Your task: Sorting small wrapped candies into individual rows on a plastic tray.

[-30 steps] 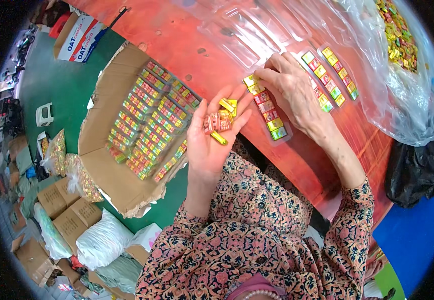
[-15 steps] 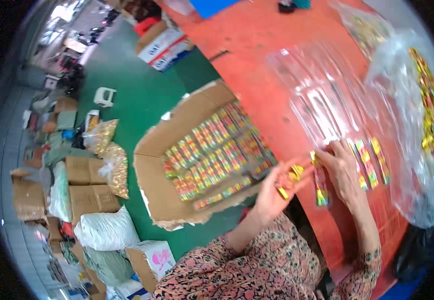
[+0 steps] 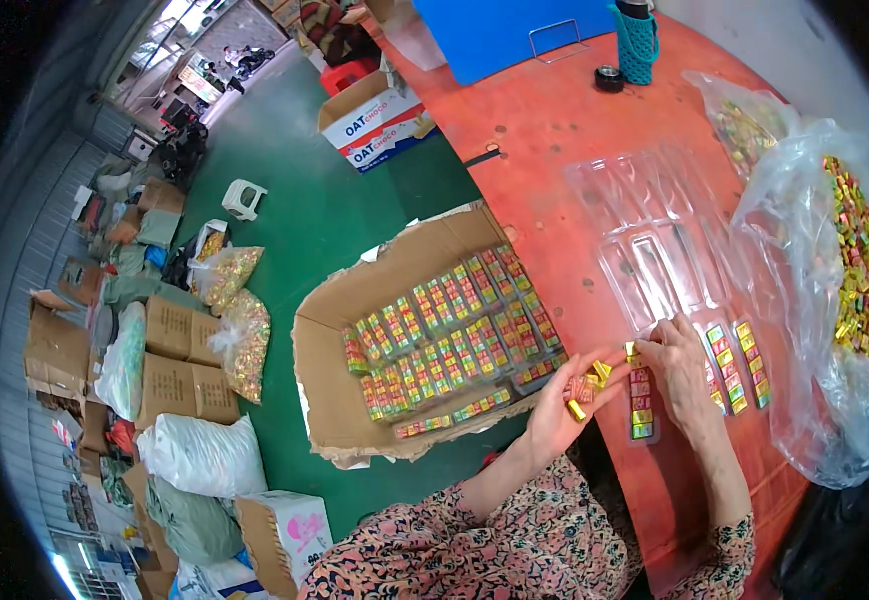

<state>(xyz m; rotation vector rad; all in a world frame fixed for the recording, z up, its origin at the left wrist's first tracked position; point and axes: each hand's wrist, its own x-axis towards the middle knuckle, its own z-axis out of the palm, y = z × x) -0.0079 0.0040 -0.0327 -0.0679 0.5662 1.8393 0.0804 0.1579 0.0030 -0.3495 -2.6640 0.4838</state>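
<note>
My left hand [image 3: 552,412] is palm up, cupping several small foil-wrapped pieces [image 3: 582,390] in gold and red. Whether they are sweets or cubes I cannot tell. Over the near end of a clear plastic tray [image 3: 644,262], my right hand [image 3: 689,385] has its fingers pinched at a gold-wrapped piece [image 3: 631,350]. That piece sits at the top of a row of wrapped pieces [image 3: 640,400] in the tray's leftmost slot. To the right of this hand, further filled rows [image 3: 750,362] lie in neighbouring slots. The tray's far slots hold nothing.
Left of the red table [image 3: 514,110], a large open carton [image 3: 329,420] holds many filled trays. A clear bag [image 3: 859,270] of wrapped pieces lies at the right. Beyond are a blue panel [image 3: 499,35] and a teal basket [image 3: 636,50]. Cartons and sacks [image 3: 204,455] line the left wall.
The whole view has shifted, so the table and carton sit lower in the picture. Both hands keep nearly the same pose, the right still at the leftmost row, the left still cupping wrapped pieces.
</note>
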